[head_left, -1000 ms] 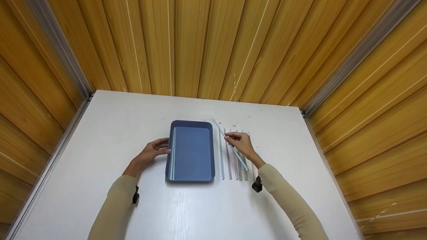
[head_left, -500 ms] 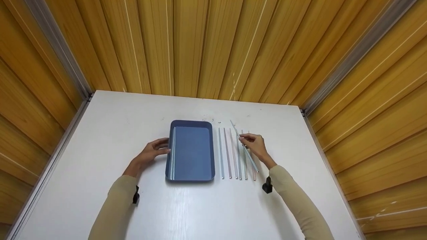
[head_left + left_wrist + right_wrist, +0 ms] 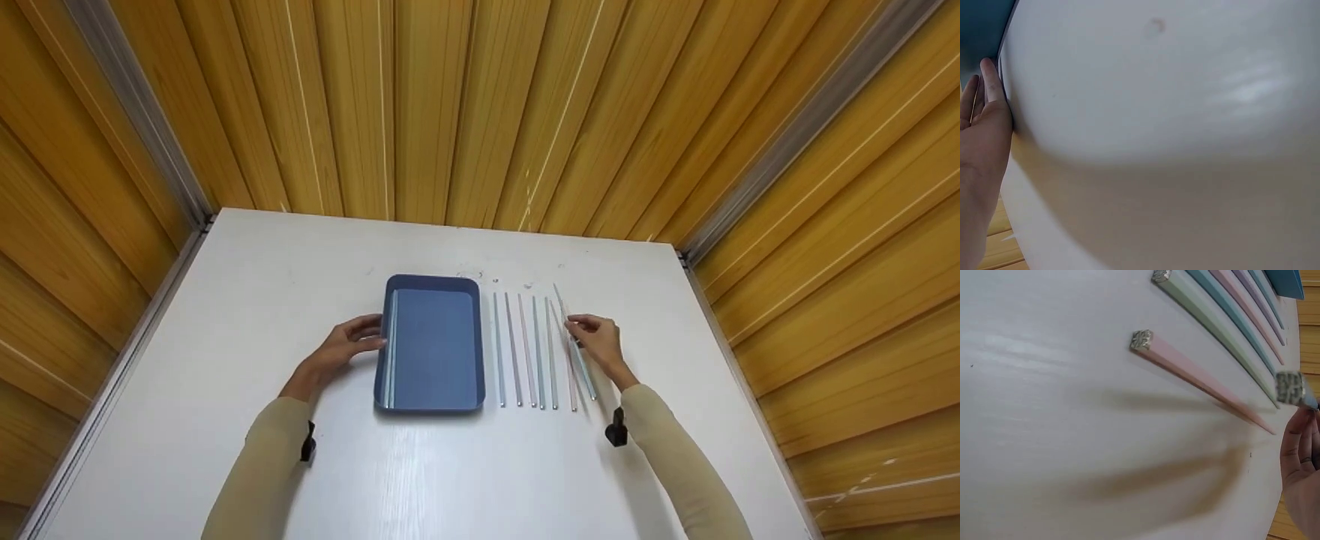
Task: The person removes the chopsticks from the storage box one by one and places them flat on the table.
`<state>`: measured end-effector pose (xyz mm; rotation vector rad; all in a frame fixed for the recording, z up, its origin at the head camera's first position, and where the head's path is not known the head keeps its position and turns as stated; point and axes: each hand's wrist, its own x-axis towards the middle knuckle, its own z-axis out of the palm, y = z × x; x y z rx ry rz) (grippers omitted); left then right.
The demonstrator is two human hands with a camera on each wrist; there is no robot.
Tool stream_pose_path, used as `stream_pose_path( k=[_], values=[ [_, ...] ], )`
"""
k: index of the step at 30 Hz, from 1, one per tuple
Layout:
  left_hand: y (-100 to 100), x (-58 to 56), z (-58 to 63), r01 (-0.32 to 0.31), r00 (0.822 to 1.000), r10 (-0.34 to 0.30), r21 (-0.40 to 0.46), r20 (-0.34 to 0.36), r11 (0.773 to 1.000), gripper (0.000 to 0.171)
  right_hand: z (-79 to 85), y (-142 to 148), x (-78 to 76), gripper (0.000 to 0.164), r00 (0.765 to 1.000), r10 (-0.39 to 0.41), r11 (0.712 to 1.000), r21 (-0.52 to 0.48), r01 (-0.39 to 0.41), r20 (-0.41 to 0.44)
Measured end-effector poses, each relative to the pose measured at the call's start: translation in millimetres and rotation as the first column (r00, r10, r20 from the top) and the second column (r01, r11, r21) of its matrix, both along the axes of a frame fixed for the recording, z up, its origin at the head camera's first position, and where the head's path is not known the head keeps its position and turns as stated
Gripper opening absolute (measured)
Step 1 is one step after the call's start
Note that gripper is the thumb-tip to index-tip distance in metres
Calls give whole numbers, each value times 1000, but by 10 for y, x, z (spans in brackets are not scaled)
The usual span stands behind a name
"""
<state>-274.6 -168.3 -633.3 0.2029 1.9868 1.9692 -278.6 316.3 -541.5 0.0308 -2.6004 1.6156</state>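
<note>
Step in hand: placing one chopstick at the right end of the row, I'd judge. Right hand (image 3: 598, 341) has the blue chopstick (image 3: 583, 367) pinched between thumb and fingers, slanted far-left to near-right; its shadow sits apart from it, so it looks off the table (image 3: 450, 480). Left hand (image 3: 341, 349) — fingers extended, touching the left wall of the tray (image 3: 439, 352), likely steadying it rather than gripping.

Row of chopsticks (image 3: 538, 352): six on the table right of the tray, side by side with gaps, patterned ends near. Pink chopstick (image 3: 1202, 381) is the rightmost, just left of the held one. More pale chopsticks (image 3: 391, 352) lie along the tray's left wall; can't count them.

Next move probably calls for squaring the blue one to the row, patterned end near, then lowering and releasing — without nudging the pink one. After that, likely the tray's remaining contents.
</note>
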Motion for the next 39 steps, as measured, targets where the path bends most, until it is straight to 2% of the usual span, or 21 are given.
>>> stream_pose_path(
  k=[2, 9, 11, 19, 29, 39],
  values=[
    [-3, -1, -3, 0, 1000, 0, -4, 0, 1000, 69, -40, 20, 6, 24, 1000, -20, 1000, 12, 20, -13],
    [-11, 13, -4, 12, 1000, -12, 0, -19, 1000, 70, -556, 238, -169, 19, 989, -141, 987, 68, 144, -52],
    [-14, 17, -1, 10, 1000, -9, 6, -16, 1000, 70, -600, 255, -159, 19, 986, -159, 981, 101, 164, -57],
    [10, 8, 5, 18, 1000, -18, 25, 1, 1000, 69, -717, 337, -108, 18, 982, -169, 952, 243, 186, -88],
    [27, 13, -10, 2, 1000, -2, 9, 15, 1000, 69, -771, 385, -131, 19, 977, -186, 947, 245, 206, -103],
    [4, 13, 16, -9, 1000, 9, -4, 14, 1000, 70, -806, 346, -180, 19, 978, -136, 943, 281, 177, -159]
  ],
)
